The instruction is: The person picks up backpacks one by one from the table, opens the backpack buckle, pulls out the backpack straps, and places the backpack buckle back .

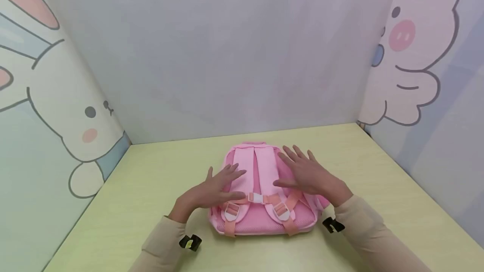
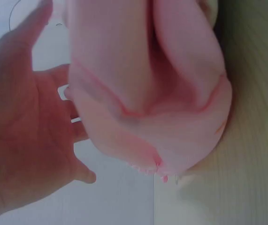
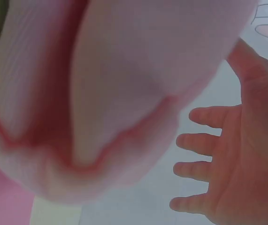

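A pink backpack (image 1: 257,221) lies on the table with its back panel and shoulder straps (image 1: 243,171) facing up. A white buckle (image 1: 256,197) joins orange webbing across the straps. Over the backpack's left side is my left hand (image 1: 217,187), its fingers spread. My right hand (image 1: 308,174) is over the other side, fingers also apart. Neither hand grips anything; whether they touch the fabric is unclear from the head view. Both wrist views show a side of the backpack close up and blurred, with the left palm (image 2: 35,131) and right palm (image 3: 246,150) beside it.
The light wooden table (image 1: 151,171) meets a plain pale wall (image 1: 227,53) behind. Side walls carry a cartoon rabbit (image 1: 72,108) on the left and a pale cartoon animal (image 1: 416,53) on the right. A small black device sits under each wrist.
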`<state>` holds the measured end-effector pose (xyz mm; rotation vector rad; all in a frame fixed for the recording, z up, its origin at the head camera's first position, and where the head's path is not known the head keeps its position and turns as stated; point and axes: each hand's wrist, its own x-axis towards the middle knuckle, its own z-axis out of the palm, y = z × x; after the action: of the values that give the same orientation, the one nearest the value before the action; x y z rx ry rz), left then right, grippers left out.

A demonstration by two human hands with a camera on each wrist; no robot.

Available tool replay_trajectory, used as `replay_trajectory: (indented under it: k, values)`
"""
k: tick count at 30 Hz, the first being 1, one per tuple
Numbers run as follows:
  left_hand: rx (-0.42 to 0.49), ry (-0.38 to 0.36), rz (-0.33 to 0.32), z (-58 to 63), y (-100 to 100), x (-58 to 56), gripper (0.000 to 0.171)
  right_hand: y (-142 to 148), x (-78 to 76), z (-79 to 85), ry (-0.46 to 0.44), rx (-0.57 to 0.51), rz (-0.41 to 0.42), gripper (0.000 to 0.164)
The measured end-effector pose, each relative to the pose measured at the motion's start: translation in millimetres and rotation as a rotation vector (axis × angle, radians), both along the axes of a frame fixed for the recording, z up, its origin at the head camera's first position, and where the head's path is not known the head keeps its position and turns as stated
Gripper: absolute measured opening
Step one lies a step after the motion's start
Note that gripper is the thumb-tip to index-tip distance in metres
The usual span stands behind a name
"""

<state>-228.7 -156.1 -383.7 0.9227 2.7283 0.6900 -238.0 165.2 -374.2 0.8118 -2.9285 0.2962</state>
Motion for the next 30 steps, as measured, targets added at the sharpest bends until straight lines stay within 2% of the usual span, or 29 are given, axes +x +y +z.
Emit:
replay_trajectory:
  k: [2, 4, 10, 15, 19, 23, 26, 30]
  values:
    - [0.03, -0.02, -0.035, 1.9, 1.9, 2.4, 0.078, -1.7, 1.6, 1.2, -0.031, -0.016, 0.039, 0.096]
    - [0.063, -0.003, -0.054, 2.8, 4.7, 3.7, 0.076, -4.0, 3.4, 2.6, -0.046, -0.036, 0.084, 0.095]
    - [0.207, 0.05, -0.099, 4.4, 14.4, 5.9, 0.057, -13.8, 9.0, 6.0, -0.077, -0.152, 0.243, 0.073]
    - [0.207, 0.093, -0.141, 2.4, 21.4, 6.0, 0.042, -20.8, 12.5, 3.5, -0.133, -0.182, 0.322, 0.062]
    - [0.198, 0.096, -0.153, 0.2, 25.1, 5.4, 0.032, -24.1, 11.9, -1.3, -0.241, -0.29, 0.353, 0.054]
    - [0.216, 0.048, -0.152, -1.4, 26.1, 5.4, 0.017, -29.0, 10.3, -10.4, -0.339, -0.45, 0.349, 0.052]
    - [0.225, 0.02, -0.15, -1.5, 26.2, 5.6, 0.01, -34.5, 10.5, -17.8, -0.373, -0.532, 0.327, 0.053]
    - [0.222, 0.016, -0.146, 0.3, 25.4, 5.8, 0.009, -41.2, 12.1, -23.4, -0.386, -0.587, 0.287, 0.05]
